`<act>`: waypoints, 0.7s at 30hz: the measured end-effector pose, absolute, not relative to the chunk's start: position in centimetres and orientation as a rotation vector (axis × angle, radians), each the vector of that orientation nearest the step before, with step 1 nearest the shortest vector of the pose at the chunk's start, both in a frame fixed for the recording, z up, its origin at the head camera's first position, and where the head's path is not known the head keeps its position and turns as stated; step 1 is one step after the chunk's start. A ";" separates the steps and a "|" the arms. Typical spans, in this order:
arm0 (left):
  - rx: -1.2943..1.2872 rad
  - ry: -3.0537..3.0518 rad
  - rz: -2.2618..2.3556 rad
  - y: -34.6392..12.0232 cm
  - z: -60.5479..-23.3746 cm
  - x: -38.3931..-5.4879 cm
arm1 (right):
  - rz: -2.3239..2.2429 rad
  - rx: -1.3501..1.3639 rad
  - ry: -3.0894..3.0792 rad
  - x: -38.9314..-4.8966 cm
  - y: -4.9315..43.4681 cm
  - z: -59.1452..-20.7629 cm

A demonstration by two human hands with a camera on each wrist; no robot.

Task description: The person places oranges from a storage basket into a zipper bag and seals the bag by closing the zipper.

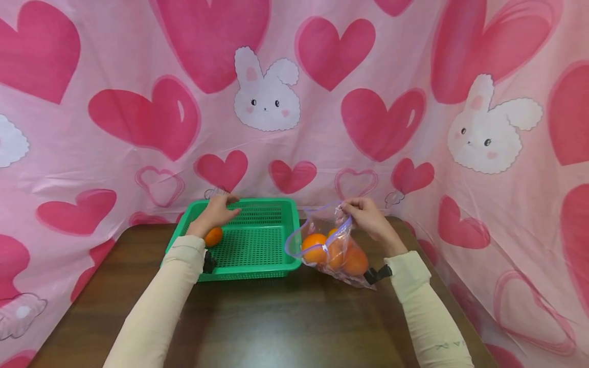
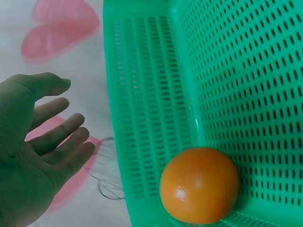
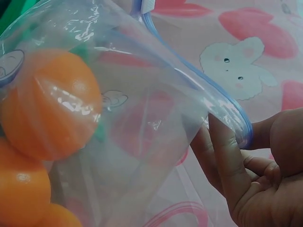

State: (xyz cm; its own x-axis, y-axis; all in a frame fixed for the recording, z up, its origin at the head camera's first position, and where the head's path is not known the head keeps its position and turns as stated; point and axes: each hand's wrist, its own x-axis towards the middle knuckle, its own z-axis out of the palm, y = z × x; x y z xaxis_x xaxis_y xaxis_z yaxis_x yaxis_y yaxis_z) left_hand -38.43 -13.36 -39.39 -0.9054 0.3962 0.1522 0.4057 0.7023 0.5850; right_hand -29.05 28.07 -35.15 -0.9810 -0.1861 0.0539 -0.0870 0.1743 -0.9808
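Above the left part of a green plastic basket (image 1: 257,267), my left hand (image 1: 218,210) is held with loosely spread fingers and nothing in them. An orange (image 2: 200,185) lies in the basket, below that hand and partly hidden by the wrist in the head view. My right hand (image 1: 366,217) pinches the rim of a clear zip bag (image 3: 137,142) with a purple edge. The bag's mouth gapes toward the basket. Inside it are several oranges (image 3: 52,104), seen through the plastic; the bag's base rests on the table.
The basket and bag stand side by side on a dark wooden table (image 1: 257,327). Right behind the table hangs a pink cloth (image 1: 322,143) with hearts and rabbits, which also runs along both sides. A black strap piece (image 1: 377,274) sticks out at the right wrist.
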 end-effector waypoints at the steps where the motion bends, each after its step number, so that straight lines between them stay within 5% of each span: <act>1: -0.668 -2.890 -0.986 -13.6 -39.6 -38.7 | -1.956 -0.274 2.334 -29.1 28.1 -35.2; 21: -0.405 -3.252 -0.759 -15.9 -41.5 -40.4 | -1.911 -0.316 2.333 -29.4 28.3 -35.7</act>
State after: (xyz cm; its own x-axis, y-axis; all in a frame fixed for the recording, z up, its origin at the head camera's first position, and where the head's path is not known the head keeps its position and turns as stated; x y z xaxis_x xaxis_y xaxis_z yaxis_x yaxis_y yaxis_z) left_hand -40.42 -15.91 -41.49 -0.9468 0.2795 -0.1595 0.1799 0.8708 0.4576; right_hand -29.41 28.30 -35.70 -0.9723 -0.2288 0.0469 -0.0911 0.1862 -0.9783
